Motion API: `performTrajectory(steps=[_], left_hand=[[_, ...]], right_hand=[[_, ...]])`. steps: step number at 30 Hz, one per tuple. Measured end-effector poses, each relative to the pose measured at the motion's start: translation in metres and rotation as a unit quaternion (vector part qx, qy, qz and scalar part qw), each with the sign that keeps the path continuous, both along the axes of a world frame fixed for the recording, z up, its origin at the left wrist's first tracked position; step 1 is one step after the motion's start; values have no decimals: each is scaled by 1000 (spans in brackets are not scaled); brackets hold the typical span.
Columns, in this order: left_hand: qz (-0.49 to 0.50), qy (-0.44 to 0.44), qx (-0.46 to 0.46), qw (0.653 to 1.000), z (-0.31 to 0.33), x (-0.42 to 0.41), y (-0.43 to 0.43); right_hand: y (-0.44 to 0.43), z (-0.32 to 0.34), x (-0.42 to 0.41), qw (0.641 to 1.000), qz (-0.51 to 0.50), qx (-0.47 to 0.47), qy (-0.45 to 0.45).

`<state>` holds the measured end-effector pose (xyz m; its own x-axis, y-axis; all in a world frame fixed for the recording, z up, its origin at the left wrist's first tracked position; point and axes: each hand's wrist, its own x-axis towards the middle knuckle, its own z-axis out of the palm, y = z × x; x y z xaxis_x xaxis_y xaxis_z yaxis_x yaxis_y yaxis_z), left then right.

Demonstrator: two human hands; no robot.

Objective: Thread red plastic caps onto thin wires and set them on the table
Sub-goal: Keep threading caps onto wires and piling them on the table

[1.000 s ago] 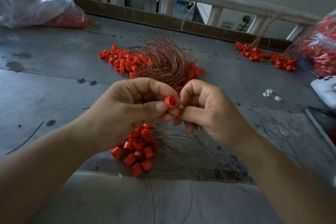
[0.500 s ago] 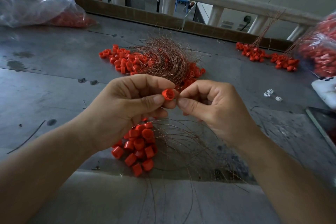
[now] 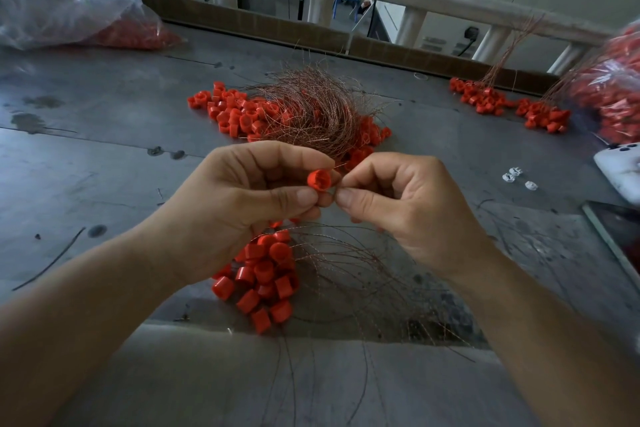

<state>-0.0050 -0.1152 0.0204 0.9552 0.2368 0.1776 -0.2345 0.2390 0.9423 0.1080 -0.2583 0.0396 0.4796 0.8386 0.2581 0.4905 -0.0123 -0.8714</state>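
Note:
My left hand [image 3: 239, 204] pinches a single red plastic cap [image 3: 319, 179] between thumb and forefinger, its open end facing me. My right hand [image 3: 405, 208] pinches a thin copper wire [image 3: 337, 167] right beside the cap, fingertips nearly touching the left thumb. Below my hands lies a bunch of red caps on wires [image 3: 265, 279], their thin wires [image 3: 349, 263] fanning out to the right and towards me. Behind my hands sits a pile of loose red caps [image 3: 235, 113] under a tangle of copper wires [image 3: 311, 111].
The grey metal table [image 3: 86, 163] carries a plastic bag of caps [image 3: 69, 15] at far left, another bag [image 3: 613, 94] at far right, wired cap bunches [image 3: 509, 107] at back right, small white parts [image 3: 517, 178], a white device [image 3: 620, 170] and a dark slab [image 3: 616, 236].
Both hands have risen slightly. The right hand's grip has shifted from under the cap to its side, and the cap has turned its open end more towards me.

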Motion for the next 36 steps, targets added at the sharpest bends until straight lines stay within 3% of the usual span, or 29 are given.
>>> performTrajectory(steps=[36], left_hand=[[2,-8,32,999,-3,-1,2]], right_hand=[[-1,2,-2,1000,6,-7,-5]])
